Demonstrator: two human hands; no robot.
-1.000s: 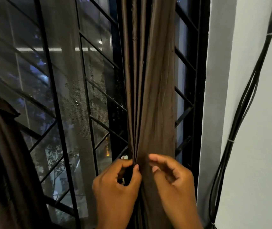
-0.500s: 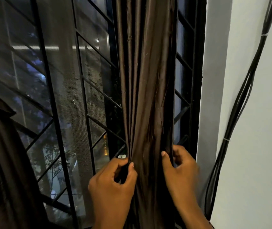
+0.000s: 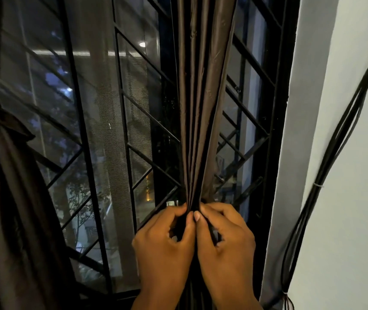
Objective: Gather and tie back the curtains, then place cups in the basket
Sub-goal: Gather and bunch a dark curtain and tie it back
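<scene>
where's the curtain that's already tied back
In the head view, the tied curtain hangs at the far left edge, against the window grille, well left of the curtain being gathered by both hands.

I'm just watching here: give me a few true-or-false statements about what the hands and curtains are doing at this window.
1. Both hands grip the same curtain. True: the left hand and right hand pinch the middle curtain into a narrow bunch.
2. The curtain at the left edge hangs loose. False: the left curtain is already cinched partway up.
3. Cups stand on the sill. False: no cups or basket are in view.
4. Black cables run down the white wall. True: the cables are on the right.
5. The window has plain glass with no bars. False: a black metal grille crosses it.
</scene>
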